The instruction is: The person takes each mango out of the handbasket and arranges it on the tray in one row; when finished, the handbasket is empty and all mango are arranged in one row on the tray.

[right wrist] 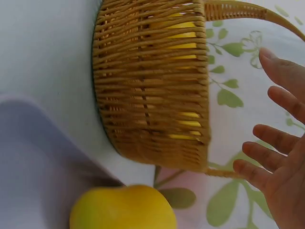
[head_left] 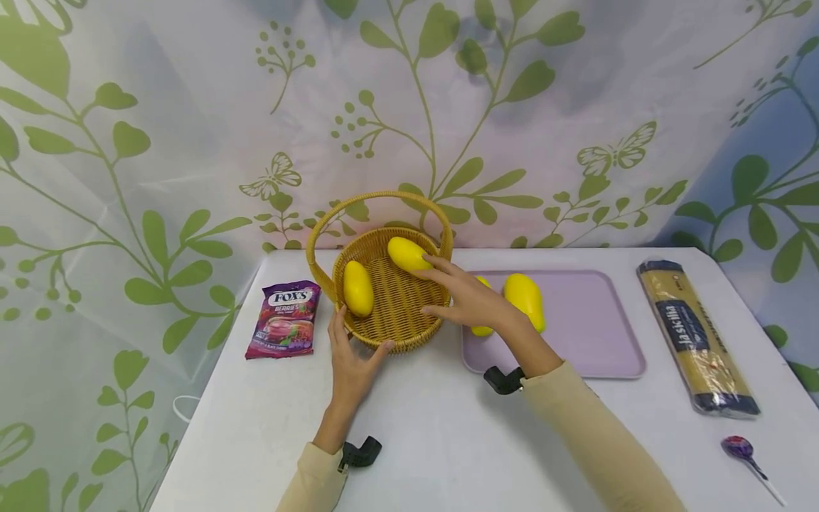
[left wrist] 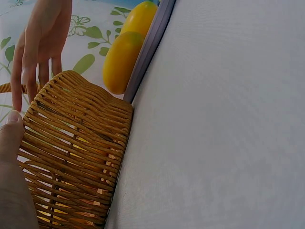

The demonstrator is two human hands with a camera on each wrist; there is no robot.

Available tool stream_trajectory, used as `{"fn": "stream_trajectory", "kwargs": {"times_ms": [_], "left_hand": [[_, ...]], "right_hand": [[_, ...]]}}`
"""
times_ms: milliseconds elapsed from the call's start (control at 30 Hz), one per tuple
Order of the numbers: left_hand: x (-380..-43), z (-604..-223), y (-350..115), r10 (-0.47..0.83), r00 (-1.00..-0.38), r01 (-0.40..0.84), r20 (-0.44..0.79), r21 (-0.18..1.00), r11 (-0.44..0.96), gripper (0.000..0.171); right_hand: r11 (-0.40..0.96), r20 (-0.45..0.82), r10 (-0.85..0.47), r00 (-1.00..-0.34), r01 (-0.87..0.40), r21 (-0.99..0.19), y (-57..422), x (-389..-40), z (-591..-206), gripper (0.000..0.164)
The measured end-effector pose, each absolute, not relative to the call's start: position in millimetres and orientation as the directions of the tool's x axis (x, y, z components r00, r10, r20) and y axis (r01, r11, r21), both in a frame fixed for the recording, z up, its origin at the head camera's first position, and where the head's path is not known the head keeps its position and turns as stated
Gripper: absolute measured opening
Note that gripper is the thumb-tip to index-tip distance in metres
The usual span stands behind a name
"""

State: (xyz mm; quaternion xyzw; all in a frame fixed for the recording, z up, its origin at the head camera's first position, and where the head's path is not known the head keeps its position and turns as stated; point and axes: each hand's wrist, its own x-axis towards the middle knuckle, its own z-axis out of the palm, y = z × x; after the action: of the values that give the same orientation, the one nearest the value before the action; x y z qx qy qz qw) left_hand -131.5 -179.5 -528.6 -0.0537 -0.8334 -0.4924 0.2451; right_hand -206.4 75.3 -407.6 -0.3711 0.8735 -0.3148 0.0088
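A wicker basket (head_left: 390, 334) with a tall handle holds two yellow mangoes, one mango (head_left: 358, 289) at its left side and another mango (head_left: 407, 254) at the back. Against the basket's near left rim rests my left hand (head_left: 352, 370), thumb spread away from the fingers; the left wrist view shows only its thumb (left wrist: 10, 138). My right hand (head_left: 470, 295) reaches over the basket's right rim, fingers spread and holding nothing, its fingertips close to the back mango. In the right wrist view, that hand (right wrist: 281, 157) hovers above the wicker rim.
Right of the basket lies a lilac tray (head_left: 595, 320) bearing two more mangoes (head_left: 525, 300), one partly behind the right arm. A purple candy bag (head_left: 284, 320) is at the left. Farther right are a pasta pack (head_left: 697, 338) and a wrapped lollipop (head_left: 739, 448).
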Motion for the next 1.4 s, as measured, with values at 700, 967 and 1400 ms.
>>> {"fn": "stream_trajectory", "kwargs": {"times_ms": [700, 967, 1400], "left_hand": [[-130.4, -528.3, -175.4, -0.154, -0.875, 0.32, 0.459, 0.787, 0.527, 0.105], [-131.1, -529.8, -178.1, -0.168, -0.88, 0.302, 0.444, 0.796, 0.524, 0.105], [-133.3, -530.1, -181.0, -0.163, -0.885, 0.291, 0.437, 0.791, 0.538, 0.105]], "right_hand": [[0.649, 0.07, -0.608, -0.791, -0.546, -0.53, 21.1, -271.7, -441.6, 0.066], [0.707, -0.018, -0.584, -0.812, -0.498, -0.502, 11.5, -283.6, -443.0, 0.063], [0.675, -0.051, -0.621, -0.782, -0.501, -0.542, 6.8, -273.5, -444.9, 0.063]]}}
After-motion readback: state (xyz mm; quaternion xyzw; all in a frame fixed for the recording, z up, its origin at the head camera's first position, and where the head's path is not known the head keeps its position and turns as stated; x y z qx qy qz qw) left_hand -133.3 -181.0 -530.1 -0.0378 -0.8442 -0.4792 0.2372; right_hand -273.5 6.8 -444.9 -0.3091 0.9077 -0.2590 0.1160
